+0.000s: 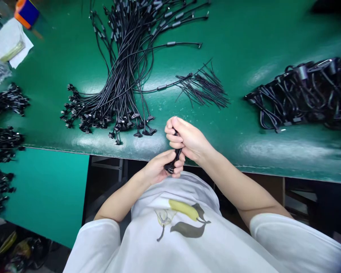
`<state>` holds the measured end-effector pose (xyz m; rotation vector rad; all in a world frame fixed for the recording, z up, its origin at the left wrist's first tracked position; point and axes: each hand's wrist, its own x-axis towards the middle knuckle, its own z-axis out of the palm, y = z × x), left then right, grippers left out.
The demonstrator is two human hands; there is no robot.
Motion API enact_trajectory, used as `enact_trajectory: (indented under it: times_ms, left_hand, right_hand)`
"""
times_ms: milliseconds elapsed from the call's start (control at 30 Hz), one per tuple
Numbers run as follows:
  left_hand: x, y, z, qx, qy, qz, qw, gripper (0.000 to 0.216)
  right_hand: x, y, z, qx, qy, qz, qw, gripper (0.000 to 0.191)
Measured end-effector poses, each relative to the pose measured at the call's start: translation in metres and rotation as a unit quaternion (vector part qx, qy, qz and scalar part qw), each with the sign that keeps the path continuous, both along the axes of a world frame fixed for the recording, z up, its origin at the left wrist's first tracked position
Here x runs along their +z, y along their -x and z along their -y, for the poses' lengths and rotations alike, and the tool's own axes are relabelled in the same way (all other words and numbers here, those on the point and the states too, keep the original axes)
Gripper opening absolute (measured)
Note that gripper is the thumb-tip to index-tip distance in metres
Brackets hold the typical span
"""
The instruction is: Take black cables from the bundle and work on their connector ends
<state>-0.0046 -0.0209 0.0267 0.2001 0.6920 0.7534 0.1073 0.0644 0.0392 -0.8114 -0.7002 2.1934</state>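
Just over the front edge of the green table, in front of my body, both hands are closed around one black cable [177, 153]. My left hand [162, 165] grips its lower part, and a dark connector end shows between the fingers. Directly above, my right hand [187, 137] is closed round the upper part, with the fingers curled over it. Most of the cable is hidden inside the hands. Beyond them on the table lie a large bundle of black cables [125, 68] with connectors at both ends and a small pile of thin black ties [206, 89].
A row of coiled black cables [301, 94] lies on the right of the green table [238, 45]. More cable bundles [5, 140] are at the far left, below white papers [13, 41] and an orange-and-blue object [27, 14]. The table's front edge runs just before my body.
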Motion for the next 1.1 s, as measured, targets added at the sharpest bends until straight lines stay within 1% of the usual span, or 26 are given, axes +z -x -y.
enact_trajectory:
  times_ms: [67,167,233,267,300,333,433,500,533,567,600,667,700,733,767,800,833,867,900,933,967,1000,1033,1067,1100]
  left_hand:
    - [-0.002,-0.002,-0.001,0.015,-0.007,-0.016,1.000,0.034]
    - [-0.009,-0.003,0.000,0.021,-0.021,-0.052,0.998,0.036]
    - [-0.016,-0.002,0.001,0.009,-0.070,-0.121,0.990,0.038]
    - [-0.018,-0.002,0.001,-0.006,-0.108,-0.178,0.978,0.039]
    - [-0.020,-0.002,0.002,-0.024,-0.149,-0.244,0.958,0.038]
    - [-0.021,-0.002,0.002,-0.043,-0.189,-0.312,0.930,0.036]
    - [-0.018,-0.003,0.002,-0.084,-0.286,-0.479,0.826,0.027]
    - [-0.016,-0.003,-0.001,-0.092,-0.343,-0.536,0.766,0.025]
    - [-0.015,-0.003,-0.003,-0.098,-0.367,-0.550,0.743,0.025]
    - [-0.015,-0.003,-0.006,-0.106,-0.385,-0.556,0.729,0.025]
    - [-0.015,-0.002,-0.008,-0.114,-0.396,-0.555,0.723,0.024]
    - [-0.017,-0.001,-0.012,-0.128,-0.399,-0.540,0.729,0.021]
    - [-0.019,0.001,-0.013,-0.129,-0.391,-0.531,0.741,0.021]
    - [-0.020,0.002,-0.013,-0.124,-0.373,-0.518,0.759,0.022]
    - [-0.021,0.004,-0.013,-0.112,-0.345,-0.502,0.785,0.024]
    - [-0.021,0.005,-0.011,-0.093,-0.309,-0.479,0.816,0.026]
    - [-0.021,0.007,-0.010,-0.064,-0.271,-0.450,0.849,0.029]
    - [-0.020,0.009,-0.008,-0.028,-0.236,-0.414,0.879,0.031]
    - [-0.019,0.011,-0.007,0.012,-0.208,-0.375,0.903,0.033]
    - [-0.017,0.013,-0.006,0.049,-0.188,-0.339,0.921,0.033]
    - [-0.015,0.015,-0.005,0.080,-0.175,-0.308,0.932,0.033]
    - [-0.013,0.016,-0.004,0.100,-0.164,-0.285,0.939,0.033]
    - [-0.011,0.017,-0.004,0.112,-0.155,-0.271,0.944,0.034]
    - [-0.010,0.018,-0.004,0.118,-0.148,-0.263,0.946,0.034]
    - [-0.009,0.019,-0.003,0.123,-0.144,-0.261,0.947,0.035]
  right_hand:
    - [0.000,0.001,0.000,0.008,-0.013,0.002,1.000,0.045]
    - [-0.005,0.003,0.003,0.004,-0.039,0.024,0.999,0.053]
    - [-0.010,0.005,0.007,-0.020,-0.062,0.047,0.997,0.055]
    - [-0.012,0.005,0.009,-0.035,-0.074,0.057,0.995,0.054]
    - [-0.014,0.004,0.011,-0.051,-0.085,0.063,0.993,0.054]
    - [-0.014,0.004,0.012,-0.067,-0.089,0.065,0.992,0.054]
    - [-0.011,0.000,0.012,-0.116,-0.067,0.050,0.990,0.053]
    - [-0.009,-0.002,0.012,-0.143,-0.045,0.040,0.988,0.052]
    - [-0.008,-0.003,0.012,-0.152,-0.042,0.039,0.987,0.051]
    - [-0.009,-0.003,0.014,-0.158,-0.045,0.042,0.985,0.051]
    - [-0.010,-0.003,0.015,-0.161,-0.054,0.048,0.984,0.051]
    - [-0.014,-0.004,0.018,-0.152,-0.077,0.070,0.983,0.051]
    - [-0.015,-0.006,0.018,-0.133,-0.094,0.085,0.983,0.051]
    - [-0.016,-0.010,0.014,-0.099,-0.119,0.104,0.982,0.050]
    - [-0.016,-0.015,0.008,-0.056,-0.160,0.129,0.977,0.049]
    - [-0.015,-0.022,-0.003,-0.021,-0.217,0.168,0.961,0.047]
    - [-0.015,-0.029,-0.017,-0.007,-0.286,0.227,0.931,0.045]
    - [-0.015,-0.035,-0.033,-0.017,-0.355,0.306,0.883,0.042]
    - [-0.016,-0.041,-0.052,-0.047,-0.411,0.399,0.818,0.037]
    - [-0.018,-0.046,-0.070,-0.075,-0.437,0.497,0.745,0.031]
    - [-0.021,-0.049,-0.088,-0.069,-0.439,0.581,0.682,0.025]
    - [-0.024,-0.049,-0.103,-0.036,-0.428,0.647,0.629,0.023]
    - [-0.028,-0.048,-0.115,0.011,-0.413,0.693,0.590,0.022]
    - [-0.032,-0.046,-0.123,0.056,-0.401,0.720,0.564,0.021]
    - [-0.036,-0.044,-0.127,0.088,-0.394,0.734,0.546,0.021]
